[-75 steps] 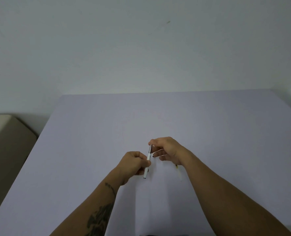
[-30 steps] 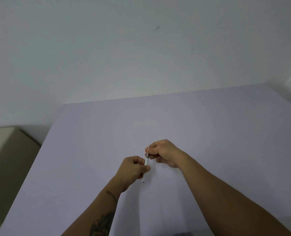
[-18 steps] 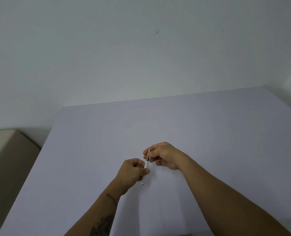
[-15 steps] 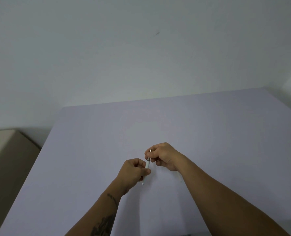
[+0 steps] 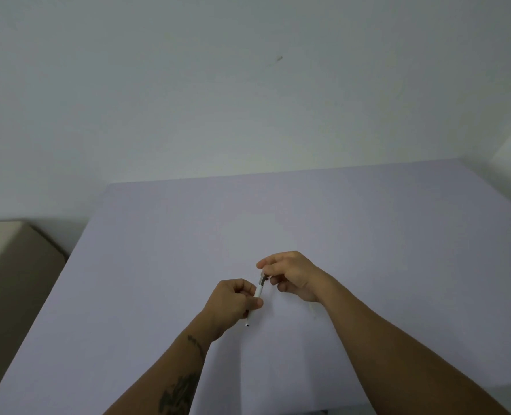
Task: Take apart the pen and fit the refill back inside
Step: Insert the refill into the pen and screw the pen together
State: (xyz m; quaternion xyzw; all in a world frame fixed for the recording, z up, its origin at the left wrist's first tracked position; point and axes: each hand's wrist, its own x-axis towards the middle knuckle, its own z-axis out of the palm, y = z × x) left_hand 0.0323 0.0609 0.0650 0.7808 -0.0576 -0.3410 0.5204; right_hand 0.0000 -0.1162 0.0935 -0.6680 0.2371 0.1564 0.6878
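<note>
A slim white pen (image 5: 259,290) with a dark grey upper end stands nearly upright above the middle of the lilac table (image 5: 368,235). My left hand (image 5: 232,304) is closed around the white barrel, and the pen's lower tip pokes out below the fist. My right hand (image 5: 293,277) pinches the dark upper end between thumb and fingertips. A faint pale part (image 5: 311,310) lies on the table just beneath my right wrist; too dim to identify.
A beige box-like object (image 5: 12,265) stands beside the table's left edge. A plain white wall rises behind the table's far edge.
Both hands have kept hold of the pen. My right fingers have shifted on the dark upper end, which shows a little more now. The view has drifted slightly.
</note>
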